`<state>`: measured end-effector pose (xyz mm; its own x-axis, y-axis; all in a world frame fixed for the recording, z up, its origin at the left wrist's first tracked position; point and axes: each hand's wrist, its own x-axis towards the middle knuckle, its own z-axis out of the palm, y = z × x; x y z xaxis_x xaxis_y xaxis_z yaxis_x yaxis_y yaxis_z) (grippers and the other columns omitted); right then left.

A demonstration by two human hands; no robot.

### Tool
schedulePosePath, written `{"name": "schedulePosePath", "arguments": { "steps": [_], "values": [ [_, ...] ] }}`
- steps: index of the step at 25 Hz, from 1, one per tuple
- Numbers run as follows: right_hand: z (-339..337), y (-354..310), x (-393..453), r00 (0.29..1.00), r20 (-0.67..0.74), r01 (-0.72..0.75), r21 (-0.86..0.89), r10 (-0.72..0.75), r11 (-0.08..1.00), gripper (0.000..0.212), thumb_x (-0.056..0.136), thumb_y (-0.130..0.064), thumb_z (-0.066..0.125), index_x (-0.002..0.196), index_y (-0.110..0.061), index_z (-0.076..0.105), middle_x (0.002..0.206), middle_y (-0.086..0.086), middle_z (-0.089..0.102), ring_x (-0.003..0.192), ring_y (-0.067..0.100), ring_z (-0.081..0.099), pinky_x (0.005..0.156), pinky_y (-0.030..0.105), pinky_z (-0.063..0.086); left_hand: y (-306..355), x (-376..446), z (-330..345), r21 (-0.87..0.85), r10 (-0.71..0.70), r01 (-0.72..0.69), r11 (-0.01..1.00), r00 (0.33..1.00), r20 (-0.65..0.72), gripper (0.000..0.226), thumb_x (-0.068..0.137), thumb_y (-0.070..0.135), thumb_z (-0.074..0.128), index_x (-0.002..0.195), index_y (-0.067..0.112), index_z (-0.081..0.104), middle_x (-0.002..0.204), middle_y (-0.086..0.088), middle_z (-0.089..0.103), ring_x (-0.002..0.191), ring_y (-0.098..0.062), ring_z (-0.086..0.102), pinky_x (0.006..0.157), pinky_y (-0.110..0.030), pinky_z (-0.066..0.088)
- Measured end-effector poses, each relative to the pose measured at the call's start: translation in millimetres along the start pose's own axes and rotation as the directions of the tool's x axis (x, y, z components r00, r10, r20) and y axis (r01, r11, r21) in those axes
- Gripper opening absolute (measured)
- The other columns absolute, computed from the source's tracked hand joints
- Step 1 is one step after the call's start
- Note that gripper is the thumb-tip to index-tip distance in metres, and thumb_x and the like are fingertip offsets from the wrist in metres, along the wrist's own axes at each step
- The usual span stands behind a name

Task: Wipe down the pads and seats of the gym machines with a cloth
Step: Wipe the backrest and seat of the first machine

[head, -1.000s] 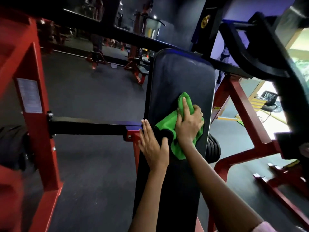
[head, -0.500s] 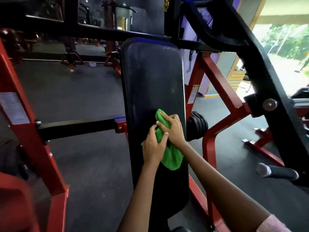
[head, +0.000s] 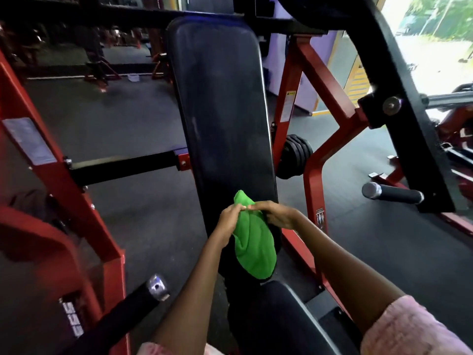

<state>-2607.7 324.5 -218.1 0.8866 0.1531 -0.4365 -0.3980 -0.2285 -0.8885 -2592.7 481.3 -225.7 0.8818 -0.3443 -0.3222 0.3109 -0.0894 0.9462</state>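
Near the bottom of the back pad (head: pixel 225 119), the left hand (head: pixel 229 221) and right hand (head: pixel 277 216) each pinch the green cloth (head: pixel 253 249). It looks soft, light and floppy, best held by its top edge.

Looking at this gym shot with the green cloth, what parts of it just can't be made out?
Head view only:
- Lower end of the back pad: hidden behind the green cloth and both hands.
- Seat: partly covered by the arms, cut off by the bottom edge.
- Warning label on the red frame: text too small.
- Background machines: dark and blurred.
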Motion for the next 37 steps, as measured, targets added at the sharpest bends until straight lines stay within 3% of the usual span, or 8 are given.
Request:
{"name": "schedulePosePath", "arguments": {
  "steps": [5,9,15,20,24,28,32,37],
  "values": [
    [4,58,-37,0.966,-0.022,-0.260,-0.110,0.259,0.959,0.041,0.080,-0.029,0.069,0.112,-0.003,0.063,0.114,0.015,0.066,0.106,0.029,0.063,0.100,0.044,0.045,-50,-44,6,0.041,-0.036,0.032,0.999,0.996,0.088,0.015,0.094,0.010,0.044,0.097,0.013,0.058,0.082,0.000,0.061,0.073,-0.010,0.057,0.057,-0.015,0.049],
    [22,96,-81,0.937,0.077,-0.340,-0.033,0.341,0.940,0.033,0.080,-0.015,0.068,0.111,-0.005,0.063,0.116,0.015,0.065,0.110,0.030,0.060,0.100,0.042,0.045,-99,-72,6,0.390,0.063,-0.105,0.915,0.991,0.118,0.007,0.094,0.017,0.051,0.099,0.012,0.054,0.089,0.001,0.058,0.081,-0.012,0.055,0.063,-0.018,0.043],
    [84,135,-148,0.896,0.036,-0.444,0.143,0.443,0.885,0.014,0.089,-0.020,0.061,0.094,-0.009,0.067,0.077,0.001,0.073,0.073,0.012,0.070,0.064,0.022,0.056,-178,-156,-6,0.523,0.095,-0.091,0.848,0.995,0.018,0.017,0.098,0.025,0.047,0.088,0.011,0.043,0.080,-0.004,0.052,0.077,-0.016,0.048,0.064,-0.032,0.032],
    [109,193,-197,0.926,0.020,-0.304,0.636,0.378,0.709,0.028,0.080,-0.035,0.058,0.086,-0.011,0.073,0.085,0.005,0.072,0.077,0.020,0.069,0.075,0.035,0.054,-212,-197,15,0.339,-0.050,0.093,0.936,0.990,-0.133,0.022,0.099,0.025,0.043,0.084,0.010,0.045,0.085,-0.005,0.055,0.084,-0.020,0.051,0.067,-0.028,0.037],
    [115,235,-224,0.925,0.024,-0.298,0.665,0.379,0.685,0.031,0.083,-0.023,0.057,0.110,-0.008,0.062,0.098,0.008,0.071,0.086,0.021,0.069,0.074,0.035,0.057,-227,-212,44,0.143,-0.290,0.334,0.932,0.921,-0.261,0.044,0.100,0.028,0.041,0.130,-0.004,0.045,0.133,-0.018,0.049,0.121,-0.033,0.049,0.101,-0.038,0.039],
    [101,263,-238,0.877,-0.072,-0.354,0.572,0.475,0.740,0.036,0.088,-0.009,0.059,0.122,0.003,0.056,0.106,0.014,0.067,0.091,0.025,0.065,0.083,0.038,0.053,-247,-224,71,-0.282,-0.577,0.545,0.789,0.816,-0.038,0.039,0.094,0.039,0.047,0.104,0.004,0.064,0.095,-0.015,0.070,0.088,-0.030,0.063,0.078,-0.036,0.052],
    [80,295,-256,0.877,-0.196,-0.265,0.566,0.439,0.781,0.032,0.095,-0.004,0.049,0.126,-0.006,0.049,0.110,0.015,0.062,0.087,0.024,0.062,0.083,0.042,0.051,-283,-236,119,-0.037,-0.538,0.537,0.843,0.840,-0.067,0.061,0.085,0.039,0.062,0.135,0.011,0.043,0.128,-0.011,0.055,0.109,-0.026,0.057,0.093,-0.039,0.049],
    [47,329,-278,0.886,-0.206,-0.319,0.380,0.416,0.868,0.044,0.083,-0.009,0.068,0.125,-0.009,0.054,0.110,0.011,0.066,0.089,0.022,0.065,0.079,0.034,0.055,-312,-253,188,0.079,-0.403,0.434,0.898,0.880,-0.250,0.040,0.092,0.018,0.057,0.128,0.004,0.045,0.126,-0.017,0.056,0.109,-0.029,0.056,0.089,-0.031,0.044]
  ]
}}
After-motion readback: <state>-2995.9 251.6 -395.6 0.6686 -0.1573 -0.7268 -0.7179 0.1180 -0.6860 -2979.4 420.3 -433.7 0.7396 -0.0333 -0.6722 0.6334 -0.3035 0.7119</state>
